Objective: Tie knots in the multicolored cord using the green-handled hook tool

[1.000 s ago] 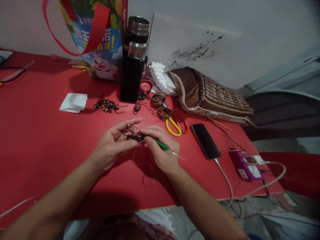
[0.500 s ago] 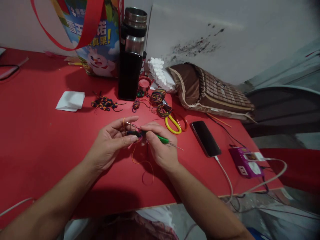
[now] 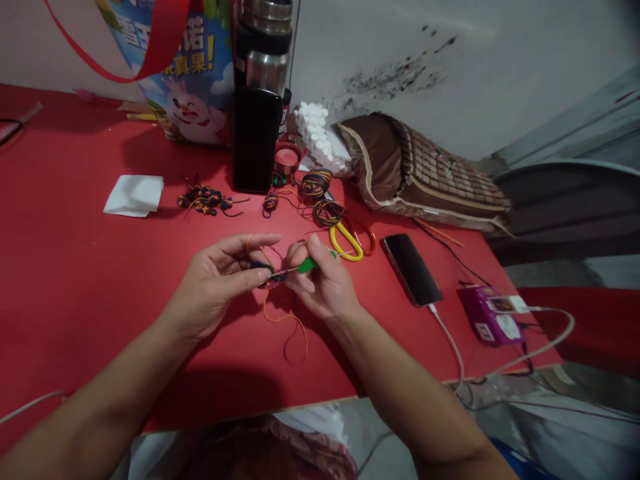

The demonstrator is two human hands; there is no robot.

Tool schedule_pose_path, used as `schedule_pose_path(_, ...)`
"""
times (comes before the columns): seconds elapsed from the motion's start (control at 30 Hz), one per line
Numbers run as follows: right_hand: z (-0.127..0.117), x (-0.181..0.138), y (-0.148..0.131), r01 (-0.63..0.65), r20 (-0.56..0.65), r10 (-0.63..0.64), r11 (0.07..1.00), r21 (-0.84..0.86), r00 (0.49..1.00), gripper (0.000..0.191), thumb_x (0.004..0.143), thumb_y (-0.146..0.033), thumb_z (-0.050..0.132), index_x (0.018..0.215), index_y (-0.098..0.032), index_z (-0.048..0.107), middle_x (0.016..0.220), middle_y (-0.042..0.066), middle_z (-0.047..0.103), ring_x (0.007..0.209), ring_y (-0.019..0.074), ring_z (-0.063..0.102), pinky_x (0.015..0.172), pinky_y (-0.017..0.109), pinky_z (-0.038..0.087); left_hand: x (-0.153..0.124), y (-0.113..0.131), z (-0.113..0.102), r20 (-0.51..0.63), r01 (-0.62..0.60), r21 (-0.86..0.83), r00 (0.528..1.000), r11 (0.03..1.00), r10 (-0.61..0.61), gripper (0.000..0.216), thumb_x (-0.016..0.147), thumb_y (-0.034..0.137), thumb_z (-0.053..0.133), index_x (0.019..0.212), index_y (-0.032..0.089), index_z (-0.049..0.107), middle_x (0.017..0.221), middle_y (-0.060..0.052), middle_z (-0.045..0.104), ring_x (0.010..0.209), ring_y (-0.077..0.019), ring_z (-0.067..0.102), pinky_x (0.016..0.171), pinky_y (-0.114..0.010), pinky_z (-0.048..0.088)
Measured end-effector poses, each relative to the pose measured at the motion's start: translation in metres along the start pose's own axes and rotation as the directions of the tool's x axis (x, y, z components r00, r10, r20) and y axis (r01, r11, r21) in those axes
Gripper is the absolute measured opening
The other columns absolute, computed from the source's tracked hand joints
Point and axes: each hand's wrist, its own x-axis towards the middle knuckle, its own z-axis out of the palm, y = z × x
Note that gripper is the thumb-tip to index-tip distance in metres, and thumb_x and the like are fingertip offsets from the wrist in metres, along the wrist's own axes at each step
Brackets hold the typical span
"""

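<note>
My left hand (image 3: pixel 220 280) pinches a small dark multicoloured piece of crochet (image 3: pixel 275 275) between thumb and fingers, with orange yarn looped round its raised index finger. My right hand (image 3: pixel 323 277) is closed on the green grip of a crochet hook (image 3: pixel 309 264), its thin metal shaft pointing left at the crochet piece. Whether the hook's tip sits inside a stitch is hard to tell. A loose orange yarn tail (image 3: pixel 285 319) curls down onto the red table. Beyond the hands lie multicoloured yarn balls (image 3: pixel 316 183) and yellow-handled scissors (image 3: pixel 346 241).
On the red table (image 3: pixel 60 267) lie a folded white paper (image 3: pixel 134 195) and a knotted yarn piece (image 3: pixel 206 200). A black phone (image 3: pixel 257 140) leans upright before a steel flask (image 3: pixel 267 70). Rightward are another phone (image 3: pixel 411 269), a purple box (image 3: pixel 490 317) and a brown cushion (image 3: pixel 430 167).
My right hand has turned, so the hook now lies in front of its fingers with the back end tilted up. The left hand keeps its pinch. The whole view has shifted slightly.
</note>
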Motion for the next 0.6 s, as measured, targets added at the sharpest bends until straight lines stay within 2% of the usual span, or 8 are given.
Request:
schedule_pose_path(0.1,-0.001,0.000,0.000,0.048,-0.015,-0.049,0.997,-0.061,0.999,0.046,0.087,-0.058,0.083,0.067,-0.018,0.075,0.047,-0.007,0.052,0.036,0.0022,0.029,0.040,0.021,0.022,0.000,-0.002,0.000,-0.009,-0.045,0.047,0.999,0.998,0.046,0.038,0.076,0.006,0.089,0.108,0.027,0.090,0.079,0.001,0.073,0.070,-0.0059,0.067,0.070,-0.012,0.057)
schedule_pose_path(0.2,-0.001,-0.001,0.000,0.139,-0.041,-0.145,0.983,-0.123,0.989,0.044,0.088,-0.058,0.083,0.069,-0.018,0.077,0.051,-0.006,0.056,0.037,0.0024,0.031,0.041,0.022,0.022,0.000,-0.004,-0.001,-0.038,-0.110,0.087,0.993,0.990,0.114,0.041,0.078,0.003,0.086,0.110,0.029,0.089,0.081,0.002,0.072,0.072,-0.0053,0.067,0.071,-0.011,0.057)
schedule_pose_path(0.4,-0.002,-0.006,-0.003,0.317,-0.047,-0.340,0.911,-0.264,0.939,0.039,0.095,-0.051,0.077,0.073,-0.020,0.081,0.055,-0.003,0.058,0.044,0.0060,0.042,0.041,0.022,0.026,-0.001,-0.004,-0.001,-0.095,-0.164,0.140,0.979,0.976,0.178,0.043,0.078,0.003,0.085,0.113,0.027,0.088,0.080,0.002,0.073,0.072,-0.0056,0.067,0.068,-0.011,0.056)
schedule_pose_path(0.6,-0.007,-0.012,-0.002,0.369,-0.005,-0.402,0.844,-0.389,0.915,0.034,0.103,-0.044,0.070,0.080,-0.023,0.084,0.065,-0.001,0.066,0.049,0.0076,0.048,0.044,0.023,0.033,-0.001,-0.004,0.004,-0.147,-0.177,0.232,0.966,0.956,0.214,0.045,0.074,0.000,0.083,0.112,0.024,0.086,0.080,0.004,0.073,0.070,-0.0053,0.067,0.068,-0.013,0.056)
